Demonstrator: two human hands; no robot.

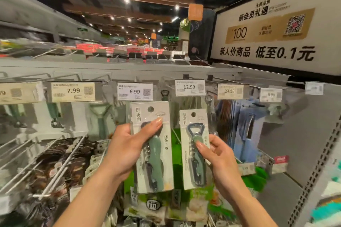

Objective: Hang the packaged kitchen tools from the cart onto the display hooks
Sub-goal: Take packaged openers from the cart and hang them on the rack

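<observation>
Left hand (127,150): closed around the left edge of a carded corkscrew pack (152,145), thumb laid across the front near the top, fingers behind the card; the pack stands upright, its round hang hole uppermost, a green-handled tool under clear blister film. Right hand (219,158): gripping the right edge of a second carded pack (194,148), thumb pressed on the front over the tool body; this pack is also upright, slightly lower than the first, and shows a bottle-opener head above a corkscrew spiral. Both packs are held side by side, close but not touching, in front of the display wall and just below the row of price tags.

Head view, surroundings: the 6.99 tag (135,91) sits directly above the left pack; the 12.90 tag (190,87) sits directly above the right pack; a 7.99 tag (73,91) lies further left. Display hooks (60,162) project from the panel at lower left, carrying dark packaged goods; blue-carded items (239,129) hang to the right of the right pack. A large promotional sign (267,42) with printed characters and a QR code occupies the upper right; neither pack's hang hole is on a hook.
</observation>
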